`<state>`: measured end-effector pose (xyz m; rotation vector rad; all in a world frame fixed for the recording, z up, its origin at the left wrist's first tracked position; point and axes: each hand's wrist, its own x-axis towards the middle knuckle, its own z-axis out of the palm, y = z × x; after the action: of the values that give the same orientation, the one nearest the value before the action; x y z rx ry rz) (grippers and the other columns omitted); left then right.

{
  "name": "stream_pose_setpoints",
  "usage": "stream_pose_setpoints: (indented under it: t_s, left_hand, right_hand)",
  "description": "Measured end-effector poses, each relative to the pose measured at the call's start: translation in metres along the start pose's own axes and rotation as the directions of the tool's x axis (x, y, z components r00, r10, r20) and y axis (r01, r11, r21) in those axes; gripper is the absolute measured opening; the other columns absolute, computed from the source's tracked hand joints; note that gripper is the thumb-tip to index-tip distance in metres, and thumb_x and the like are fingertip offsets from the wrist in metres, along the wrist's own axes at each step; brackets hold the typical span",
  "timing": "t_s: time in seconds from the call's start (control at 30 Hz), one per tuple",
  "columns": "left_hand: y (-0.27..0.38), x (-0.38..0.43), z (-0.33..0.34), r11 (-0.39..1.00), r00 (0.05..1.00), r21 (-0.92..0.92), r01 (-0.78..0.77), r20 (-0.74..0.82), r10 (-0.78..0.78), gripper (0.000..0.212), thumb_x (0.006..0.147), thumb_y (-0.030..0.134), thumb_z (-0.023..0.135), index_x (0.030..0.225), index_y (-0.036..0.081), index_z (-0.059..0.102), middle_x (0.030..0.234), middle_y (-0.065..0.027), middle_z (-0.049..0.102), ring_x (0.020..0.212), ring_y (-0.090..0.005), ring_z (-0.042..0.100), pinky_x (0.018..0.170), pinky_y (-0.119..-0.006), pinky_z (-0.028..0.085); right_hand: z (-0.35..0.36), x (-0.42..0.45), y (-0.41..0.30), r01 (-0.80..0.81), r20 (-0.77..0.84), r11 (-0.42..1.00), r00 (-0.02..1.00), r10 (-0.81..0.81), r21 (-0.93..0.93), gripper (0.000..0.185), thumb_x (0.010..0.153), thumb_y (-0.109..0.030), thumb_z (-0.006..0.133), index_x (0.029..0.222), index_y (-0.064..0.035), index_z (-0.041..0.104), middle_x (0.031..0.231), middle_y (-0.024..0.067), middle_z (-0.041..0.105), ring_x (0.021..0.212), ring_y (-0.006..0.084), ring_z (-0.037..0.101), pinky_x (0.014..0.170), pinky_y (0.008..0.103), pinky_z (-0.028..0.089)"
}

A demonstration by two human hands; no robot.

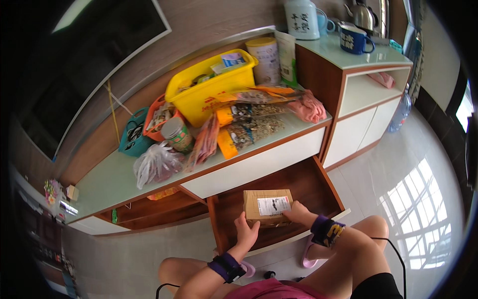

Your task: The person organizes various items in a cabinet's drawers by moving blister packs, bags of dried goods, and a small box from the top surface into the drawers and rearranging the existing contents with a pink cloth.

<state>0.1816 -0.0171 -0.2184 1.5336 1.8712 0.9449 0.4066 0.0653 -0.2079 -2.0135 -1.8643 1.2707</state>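
Note:
A small brown cardboard box with a white shipping label on top is held between both hands above the pulled-out wooden drawer. My left hand grips its near left corner, thumb and fingers against the side. The fingers of my right hand are on its right side, beside the label. Part of the drawer's dark inside shows around the box; what lies under the box is hidden.
The glass-topped cabinet carries a yellow plastic bin, bags of dried food, a tied plastic bag, a jar and small baskets. A blue mug stands on the higher cabinet. My knees flank the drawer.

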Motion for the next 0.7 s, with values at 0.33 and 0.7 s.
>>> stream_pose_setpoints:
  t_s: [0.33, 0.7]
  left_hand:
    - [0.051, -0.081, -0.102, 0.951, 0.935, -0.017, -0.307, -0.189, 0.299, 0.081, 0.082, 0.011, 0.07, 0.145, 0.001, 0.021, 0.131, -0.0237, 0.029, 0.122, -0.0387, 0.032, 0.104, -0.045, 0.029]
    - [0.136, -0.11, -0.221, 0.866, 0.896, -0.32, -0.384, -0.355, 0.266, 0.079, 0.085, -0.003, 0.058, 0.15, 0.006, 0.015, 0.145, -0.0099, 0.019, 0.134, -0.0221, 0.029, 0.108, -0.04, 0.029]
  right_hand:
    - [0.017, -0.099, -0.04, 0.297, -0.12, 0.896, 0.955, -0.272, 0.33, 0.064, 0.083, -0.034, 0.072, 0.123, 0.0092, 0.047, 0.108, 0.0247, 0.062, 0.102, 0.0297, 0.062, 0.084, 0.0363, 0.05]
    - [-0.042, -0.22, -0.163, 0.679, -0.357, 0.64, 0.734, -0.578, 0.36, 0.074, 0.087, -0.015, 0.069, 0.141, 0.0083, 0.025, 0.128, 0.0226, 0.04, 0.114, 0.0276, 0.055, 0.091, 0.0335, 0.052]
